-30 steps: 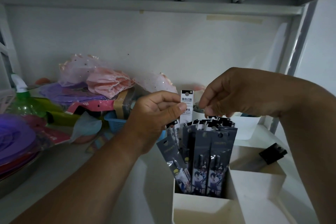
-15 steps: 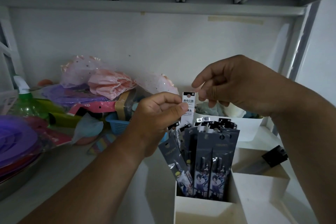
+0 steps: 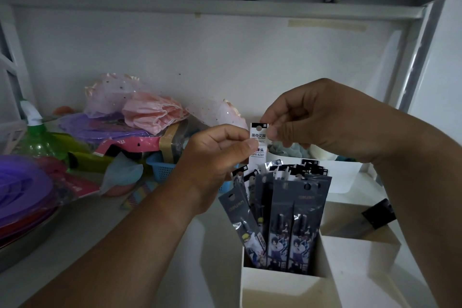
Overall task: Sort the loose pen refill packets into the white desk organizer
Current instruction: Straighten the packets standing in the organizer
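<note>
A white refill packet (image 3: 258,142) with black print stands upright above the white desk organizer (image 3: 280,287). My left hand (image 3: 215,157) pinches its left edge between thumb and fingers. My right hand (image 3: 315,120) pinches its top right corner. Several dark packets (image 3: 295,220) with cartoon figures stand upright in the organizer's rear left compartment, just below the white packet. A black packet (image 3: 378,212) lies in the compartment to the right. The lower part of the white packet is hidden behind my left hand and the dark packets.
A white bin (image 3: 347,175) with cloth sits behind the organizer. To the left are a blue basket (image 3: 162,170), pink and purple fabrics (image 3: 150,112), a green spray bottle (image 3: 37,137) and stacked purple plates (image 3: 22,187). A shelf underside spans overhead.
My right hand has moved up from the tops of the dark packets to the white packet's top corner. My left hand keeps its pinch on the packet, almost unmoved.
</note>
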